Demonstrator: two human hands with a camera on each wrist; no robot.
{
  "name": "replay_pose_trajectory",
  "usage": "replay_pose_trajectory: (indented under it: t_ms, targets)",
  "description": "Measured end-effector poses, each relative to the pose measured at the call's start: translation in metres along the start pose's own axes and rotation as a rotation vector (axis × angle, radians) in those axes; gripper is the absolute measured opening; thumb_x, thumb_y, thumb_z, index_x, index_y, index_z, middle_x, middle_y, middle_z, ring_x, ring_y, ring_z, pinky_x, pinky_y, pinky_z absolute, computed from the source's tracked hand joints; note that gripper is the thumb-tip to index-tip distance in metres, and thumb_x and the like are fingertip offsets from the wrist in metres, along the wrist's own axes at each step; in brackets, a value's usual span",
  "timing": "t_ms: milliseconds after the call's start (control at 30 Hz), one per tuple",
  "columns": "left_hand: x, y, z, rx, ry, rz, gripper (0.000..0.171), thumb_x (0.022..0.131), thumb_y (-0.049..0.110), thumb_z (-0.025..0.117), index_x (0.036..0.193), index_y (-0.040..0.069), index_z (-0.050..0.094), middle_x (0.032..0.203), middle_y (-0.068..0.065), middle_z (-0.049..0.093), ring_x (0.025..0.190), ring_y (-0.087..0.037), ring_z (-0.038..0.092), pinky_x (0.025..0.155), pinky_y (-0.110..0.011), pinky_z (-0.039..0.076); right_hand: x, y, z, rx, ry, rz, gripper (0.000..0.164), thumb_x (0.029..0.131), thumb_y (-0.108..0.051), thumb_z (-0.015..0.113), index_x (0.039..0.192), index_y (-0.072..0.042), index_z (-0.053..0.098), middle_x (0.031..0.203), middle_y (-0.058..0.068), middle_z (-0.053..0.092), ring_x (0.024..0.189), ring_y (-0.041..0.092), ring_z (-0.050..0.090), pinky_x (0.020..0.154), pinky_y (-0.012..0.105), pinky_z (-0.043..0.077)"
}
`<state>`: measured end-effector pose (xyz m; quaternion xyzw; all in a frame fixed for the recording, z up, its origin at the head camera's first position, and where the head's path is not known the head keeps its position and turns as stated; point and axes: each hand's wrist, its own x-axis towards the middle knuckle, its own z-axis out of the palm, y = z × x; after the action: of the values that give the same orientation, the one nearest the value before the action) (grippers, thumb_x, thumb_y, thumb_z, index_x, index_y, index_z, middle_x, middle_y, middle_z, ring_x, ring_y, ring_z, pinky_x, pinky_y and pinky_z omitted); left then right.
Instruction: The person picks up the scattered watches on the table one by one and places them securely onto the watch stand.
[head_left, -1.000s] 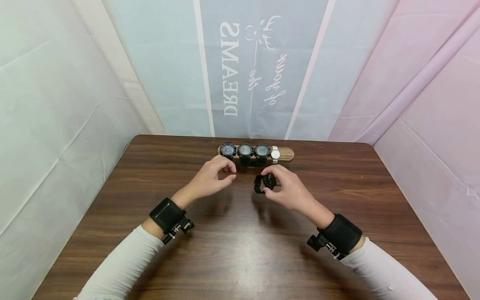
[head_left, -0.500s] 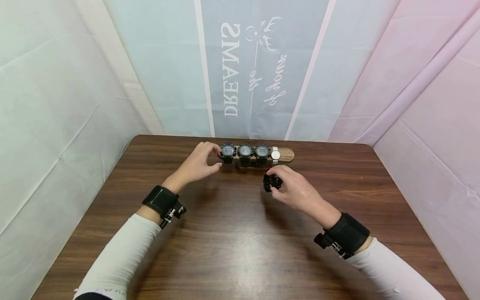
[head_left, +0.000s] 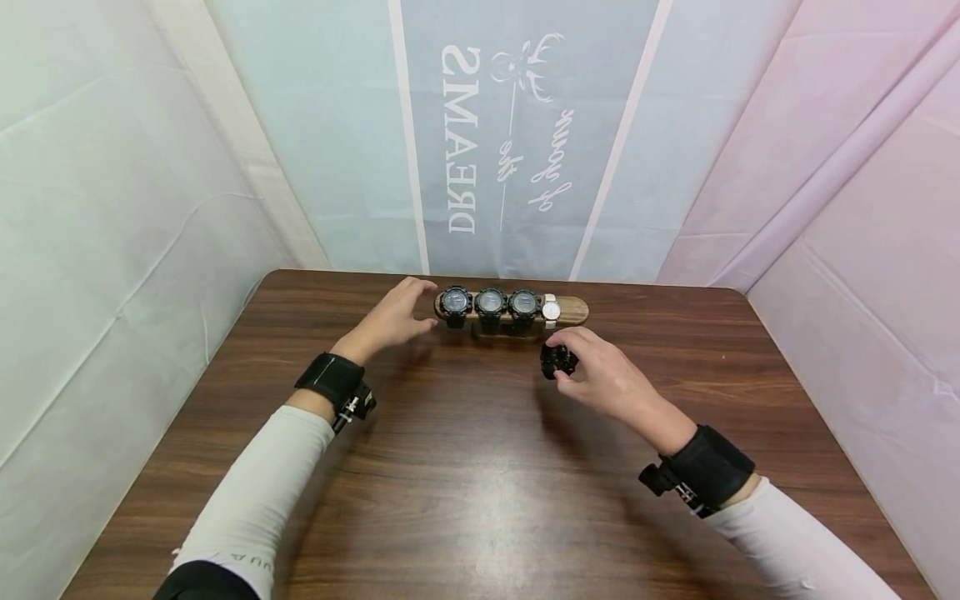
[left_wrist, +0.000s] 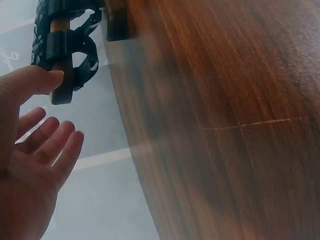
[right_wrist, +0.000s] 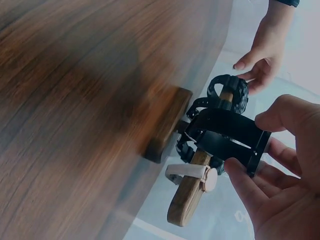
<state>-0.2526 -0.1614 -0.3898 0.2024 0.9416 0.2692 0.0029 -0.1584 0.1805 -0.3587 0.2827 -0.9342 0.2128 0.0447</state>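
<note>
My right hand pinches a black wristwatch between thumb and fingers, just in front of the watch stand's right half. In the right wrist view its strap forms a loop. The wooden watch stand carries three black watches and a white-strapped watch towards its right end. My left hand is at the stand's left end, fingers spread apart. In the left wrist view the thumb overlaps the bar's end; whether it presses there I cannot tell.
The stand's wooden base is on the brown table, near the back edge. A pale printed curtain hangs behind it, and white cloth walls rise at both sides.
My left hand has moved left and back, from in front of the stand to its left end. The right hand has shifted slightly right with the black wristwatch, whose loop has turned.
</note>
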Motion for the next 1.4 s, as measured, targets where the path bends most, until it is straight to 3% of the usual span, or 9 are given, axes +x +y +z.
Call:
replay_pose_trajectory:
  t_ms: [200,600,833,1400]
  targets:
    - [0.008,-0.006,0.004,-0.035,-0.025,0.018,0.055,0.083,0.021,0.071,0.130,0.005,0.047,0.127,-0.015,0.048,0.116,-0.030,0.049,0.098,-0.040,0.041,-0.001,0.009,-0.002,-0.003,-0.021,0.028,0.039,0.084,-0.019,0.066,0.121,-0.016,0.055,0.121,0.003,0.052,0.061,0.004,0.051,0.058,0.025,0.045]
    - [0.015,-0.006,0.005,-0.085,-0.065,-0.010,0.058,0.081,0.023,0.074,0.130,0.006,0.046,0.126,-0.010,0.050,0.112,-0.023,0.053,0.093,-0.035,0.046,-0.001,0.026,-0.008,-0.027,-0.002,0.054,0.041,0.083,-0.017,0.067,0.121,-0.012,0.055,0.119,0.007,0.054,0.066,0.011,0.055,0.060,0.029,0.046]
    - [0.019,-0.006,0.005,-0.089,-0.087,-0.026,0.061,0.080,0.023,0.075,0.130,0.006,0.046,0.126,-0.010,0.050,0.111,-0.023,0.054,0.092,-0.035,0.047,0.003,0.038,-0.012,-0.041,0.001,0.073,0.040,0.083,-0.017,0.067,0.121,-0.012,0.055,0.119,0.009,0.054,0.085,0.020,0.057,0.066,0.033,0.047]
    - [0.023,-0.007,0.006,-0.066,-0.089,-0.008,0.055,0.081,0.022,0.073,0.128,0.005,0.049,0.121,-0.011,0.051,0.107,-0.025,0.055,0.090,-0.037,0.047,0.010,0.059,-0.019,-0.032,0.003,0.153,0.040,0.085,-0.015,0.065,0.122,-0.007,0.055,0.120,0.014,0.052,0.095,0.028,0.056,0.068,0.038,0.049]
